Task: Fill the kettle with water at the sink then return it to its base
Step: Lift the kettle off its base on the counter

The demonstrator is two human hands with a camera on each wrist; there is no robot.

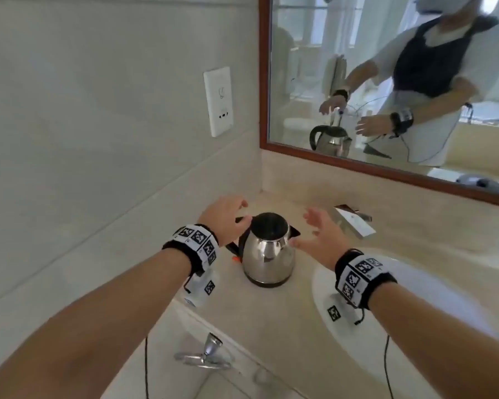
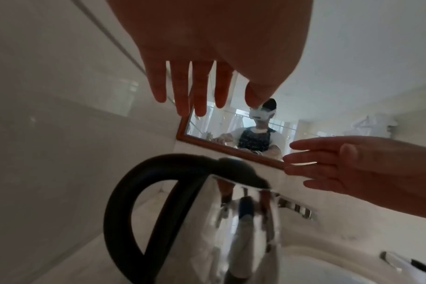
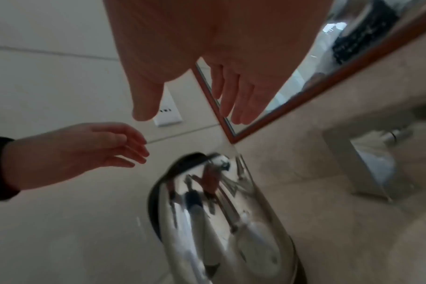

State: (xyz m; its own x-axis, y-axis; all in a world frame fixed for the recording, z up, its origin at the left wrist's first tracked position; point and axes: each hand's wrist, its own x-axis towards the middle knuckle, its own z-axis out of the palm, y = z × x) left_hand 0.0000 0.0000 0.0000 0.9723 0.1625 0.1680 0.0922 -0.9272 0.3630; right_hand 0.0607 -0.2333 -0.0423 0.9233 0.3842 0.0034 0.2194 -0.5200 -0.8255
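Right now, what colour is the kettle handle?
Black; the kettle handle shows best in the left wrist view.

Silver kettle (image 1: 269, 254), black handle (image 2: 124, 207); beige counter (image 1: 285, 318) (perhaps marble); brown-framed mirror (image 1: 264, 82).

A wood-framed mirror (image 1: 386, 165) hung on the back wall above the beige stone countertop (image 1: 271, 312). A white wall outlet (image 1: 218, 101) sat on the tiled side wall to its left. A shiny metal tissue box (image 1: 354, 223) sat on the counter under the mirror, and a chrome handle (image 1: 205, 355) stuck out below the counter's front edge.
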